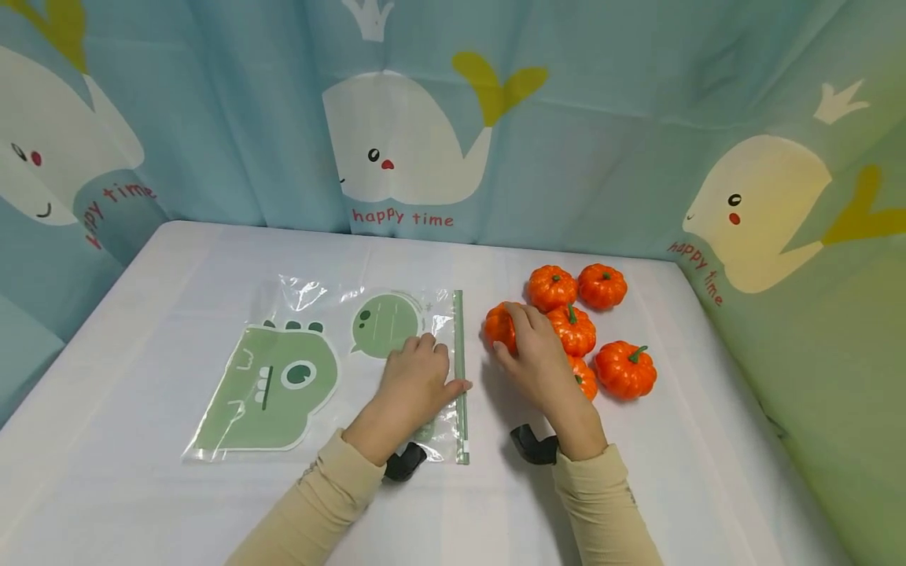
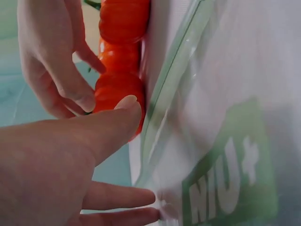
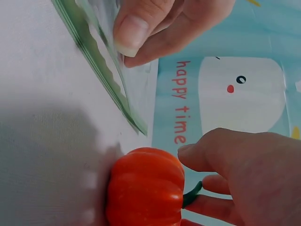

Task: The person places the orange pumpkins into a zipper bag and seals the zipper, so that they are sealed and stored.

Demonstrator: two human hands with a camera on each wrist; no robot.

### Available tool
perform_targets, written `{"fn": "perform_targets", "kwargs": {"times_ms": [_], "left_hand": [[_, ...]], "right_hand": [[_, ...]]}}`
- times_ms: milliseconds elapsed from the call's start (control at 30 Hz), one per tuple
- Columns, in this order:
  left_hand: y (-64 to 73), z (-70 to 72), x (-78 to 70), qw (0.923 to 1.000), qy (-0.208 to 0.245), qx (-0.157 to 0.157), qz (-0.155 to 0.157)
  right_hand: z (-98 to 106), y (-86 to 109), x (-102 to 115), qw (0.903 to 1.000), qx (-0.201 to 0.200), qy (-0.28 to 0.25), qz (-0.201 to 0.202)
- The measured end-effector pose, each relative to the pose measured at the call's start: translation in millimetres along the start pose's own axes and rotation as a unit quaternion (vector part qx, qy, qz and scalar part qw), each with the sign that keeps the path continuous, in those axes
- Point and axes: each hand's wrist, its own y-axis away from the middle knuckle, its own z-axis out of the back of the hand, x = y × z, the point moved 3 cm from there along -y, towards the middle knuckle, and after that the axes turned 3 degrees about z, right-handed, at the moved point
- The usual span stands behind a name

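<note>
A clear zip bag point(image 1: 304, 401) printed with a green dinosaur face lies flat on the table. Its green zip strip point(image 1: 460, 330) runs along the right side. My left hand point(image 1: 414, 381) is over the bag near that strip, thumb stretched out toward it and fingers point(image 2: 122, 195) fairly straight at the film. In the right wrist view, the bag's mouth point(image 3: 106, 59) looks slightly parted beside the left thumb. My right hand point(image 1: 538, 358) reaches over the leftmost orange toy pumpkin point(image 1: 498, 326), fingers loosely spread around its green stem point(image 3: 192, 195); no firm grip shows.
More orange pumpkins crowd right of and behind my right hand, including one at the back point(image 1: 552, 288), one at the back right point(image 1: 603, 286) and one at the right point(image 1: 626, 369). A whale-print curtain point(image 1: 602, 157) borders the white table point(image 1: 113, 377).
</note>
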Motion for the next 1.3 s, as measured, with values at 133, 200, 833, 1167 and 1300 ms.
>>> {"fn": "perform_targets", "kwargs": {"times_ms": [133,200,833,1167,1300], "left_hand": [[2.2,-3.8,-1.8,0.9997,-0.019,-0.012,0.013],[2.8,-5.8,-2.7,0.9994,-0.024,-0.016,0.019],[3.1,-4.6,-6.3,0.9974,0.013,-0.066,0.024],[-1.3,1.0,-3.5,0.9968,0.016,-0.072,0.032],[-2.8,6.8,0.3,0.9949,0.042,-0.088,0.026]], "right_hand": [[-1.6,1.6,-0.3,1.0000,0.002,-0.003,-0.001],[-2.0,2.4,-0.2,1.0000,0.005,-0.001,0.003],[2.1,6.9,1.4,0.9996,0.023,0.008,0.016],[6.1,6.4,0.1,1.0000,-0.001,-0.003,-0.010],[3.4,7.5,-1.8,0.9997,-0.003,-0.006,-0.024]]}}
